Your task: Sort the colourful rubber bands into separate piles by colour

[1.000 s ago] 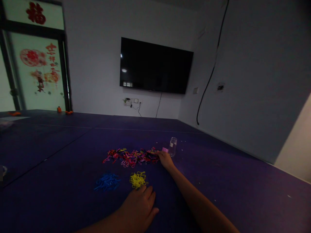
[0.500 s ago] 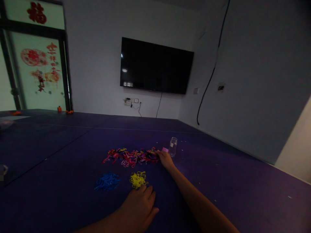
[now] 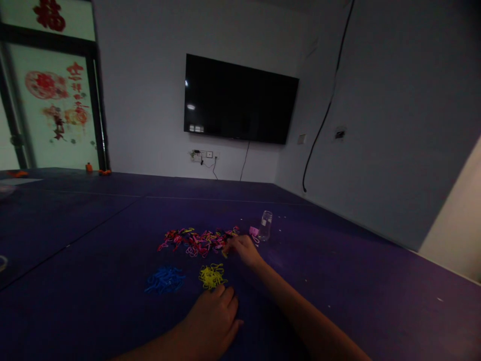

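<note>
A long heap of mixed coloured rubber bands (image 3: 197,240) lies on the dark purple mat (image 3: 93,250). In front of it sit a small pile of yellow bands (image 3: 212,275) and a pile of blue bands (image 3: 164,280). My right hand (image 3: 241,248) is at the right end of the mixed heap, fingers pinched on a yellowish band. My left hand (image 3: 214,318) rests flat on the mat just behind the yellow pile, fingers stretched out, holding nothing.
A small clear bottle (image 3: 265,225) stands right of the heap with a pink lid (image 3: 254,231) beside it. A black screen (image 3: 238,100) hangs on the far wall. The right wall runs close along the mat. Glass doors with red decorations stand at the far left.
My right hand has drawn back to the left and toward me from the heap's right end, fingers pinched. The left hand has stayed put. The view shifted slightly.
</note>
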`<state>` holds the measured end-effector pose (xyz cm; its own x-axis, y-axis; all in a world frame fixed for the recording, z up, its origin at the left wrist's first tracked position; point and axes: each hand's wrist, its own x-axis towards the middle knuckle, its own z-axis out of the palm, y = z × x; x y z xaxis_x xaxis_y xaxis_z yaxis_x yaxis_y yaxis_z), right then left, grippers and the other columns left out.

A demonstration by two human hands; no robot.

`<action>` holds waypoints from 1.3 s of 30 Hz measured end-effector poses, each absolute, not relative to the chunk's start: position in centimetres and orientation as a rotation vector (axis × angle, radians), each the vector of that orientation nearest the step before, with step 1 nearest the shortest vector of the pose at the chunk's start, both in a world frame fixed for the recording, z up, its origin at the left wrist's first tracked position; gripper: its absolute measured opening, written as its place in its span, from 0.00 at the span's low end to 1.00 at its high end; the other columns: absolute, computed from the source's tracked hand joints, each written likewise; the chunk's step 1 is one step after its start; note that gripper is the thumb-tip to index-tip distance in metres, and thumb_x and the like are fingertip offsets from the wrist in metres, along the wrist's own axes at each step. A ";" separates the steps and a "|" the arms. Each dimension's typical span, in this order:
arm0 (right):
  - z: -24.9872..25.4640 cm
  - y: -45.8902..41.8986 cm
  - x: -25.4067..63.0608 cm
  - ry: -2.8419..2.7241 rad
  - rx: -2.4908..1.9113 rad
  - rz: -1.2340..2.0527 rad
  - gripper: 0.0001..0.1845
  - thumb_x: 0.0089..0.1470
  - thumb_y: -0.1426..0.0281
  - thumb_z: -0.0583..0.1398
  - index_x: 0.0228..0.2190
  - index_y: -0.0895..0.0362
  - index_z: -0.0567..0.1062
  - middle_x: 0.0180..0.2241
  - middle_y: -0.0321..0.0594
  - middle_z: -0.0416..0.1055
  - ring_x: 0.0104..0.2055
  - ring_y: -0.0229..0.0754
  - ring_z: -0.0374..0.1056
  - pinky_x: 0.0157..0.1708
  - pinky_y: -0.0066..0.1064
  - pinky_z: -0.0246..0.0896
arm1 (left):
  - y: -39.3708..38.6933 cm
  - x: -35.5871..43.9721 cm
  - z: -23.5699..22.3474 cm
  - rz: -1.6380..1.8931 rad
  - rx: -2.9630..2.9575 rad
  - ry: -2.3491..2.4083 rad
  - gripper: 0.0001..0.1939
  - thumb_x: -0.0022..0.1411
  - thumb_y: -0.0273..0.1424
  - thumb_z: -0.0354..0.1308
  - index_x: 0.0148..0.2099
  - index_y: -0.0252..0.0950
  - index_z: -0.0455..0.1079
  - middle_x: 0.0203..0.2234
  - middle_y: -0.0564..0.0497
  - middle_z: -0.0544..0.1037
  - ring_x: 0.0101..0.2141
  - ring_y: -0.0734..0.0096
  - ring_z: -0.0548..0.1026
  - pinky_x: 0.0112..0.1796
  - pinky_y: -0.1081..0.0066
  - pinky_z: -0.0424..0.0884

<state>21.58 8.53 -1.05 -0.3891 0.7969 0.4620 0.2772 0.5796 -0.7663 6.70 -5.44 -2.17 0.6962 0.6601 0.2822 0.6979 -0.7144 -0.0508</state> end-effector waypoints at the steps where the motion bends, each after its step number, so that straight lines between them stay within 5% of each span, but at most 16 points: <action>1: -1.1 8.0 21.0 -1.991 -0.839 0.804 0.25 0.55 0.60 0.49 0.18 0.58 0.77 0.21 0.41 0.74 0.25 0.40 0.69 0.29 0.29 0.62 | -5.5 6.7 -2.2 -0.365 -2.734 -1.097 0.17 0.65 0.36 0.48 0.48 0.31 0.68 0.43 0.41 0.73 0.43 0.59 0.69 0.42 0.63 0.67; 10: -1.9 6.6 19.9 -2.023 -0.950 0.542 0.29 0.61 0.58 0.44 0.21 0.57 0.75 0.25 0.40 0.75 0.31 0.39 0.70 0.36 0.29 0.61 | -5.3 7.6 -4.1 -0.304 -2.494 -0.919 0.13 0.63 0.35 0.53 0.36 0.29 0.71 0.28 0.43 0.76 0.32 0.61 0.70 0.33 0.63 0.64; 15: -2.3 6.5 19.7 -2.072 -0.977 0.503 0.32 0.62 0.54 0.41 0.21 0.57 0.73 0.22 0.39 0.72 0.26 0.38 0.68 0.30 0.27 0.60 | -5.3 7.7 -4.6 -0.339 -2.438 -0.932 0.13 0.61 0.36 0.55 0.33 0.30 0.71 0.25 0.44 0.75 0.29 0.61 0.71 0.30 0.64 0.62; 22: -2.6 6.2 19.1 -2.043 -0.860 0.661 0.34 0.61 0.50 0.41 0.21 0.58 0.73 0.19 0.38 0.70 0.22 0.37 0.67 0.27 0.27 0.61 | -5.8 7.6 -3.3 -0.260 -2.482 -0.947 0.14 0.63 0.35 0.53 0.34 0.29 0.72 0.27 0.42 0.76 0.30 0.60 0.72 0.30 0.64 0.62; 29: -2.1 5.9 19.1 -2.155 -0.831 0.541 0.33 0.61 0.52 0.41 0.27 0.56 0.77 0.28 0.40 0.75 0.33 0.40 0.70 0.38 0.29 0.62 | -5.4 7.6 -4.1 -0.265 -2.558 -0.844 0.12 0.65 0.32 0.51 0.37 0.28 0.70 0.29 0.42 0.76 0.31 0.62 0.72 0.29 0.66 0.61; 34: -1.9 5.4 19.0 -2.191 -0.769 0.560 0.35 0.62 0.52 0.40 0.27 0.56 0.78 0.28 0.40 0.75 0.32 0.40 0.70 0.36 0.29 0.61 | -5.6 7.4 -3.6 -0.277 -2.601 -0.777 0.10 0.65 0.30 0.50 0.37 0.29 0.69 0.31 0.43 0.76 0.32 0.63 0.71 0.28 0.66 0.60; 39: -1.8 6.5 20.1 -2.000 -1.001 0.261 0.32 0.62 0.53 0.40 0.32 0.57 0.78 0.32 0.44 0.75 0.36 0.42 0.69 0.39 0.31 0.59 | -5.7 7.3 -3.1 -0.249 -2.608 -0.749 0.11 0.66 0.32 0.50 0.40 0.29 0.69 0.34 0.43 0.76 0.34 0.63 0.71 0.29 0.67 0.61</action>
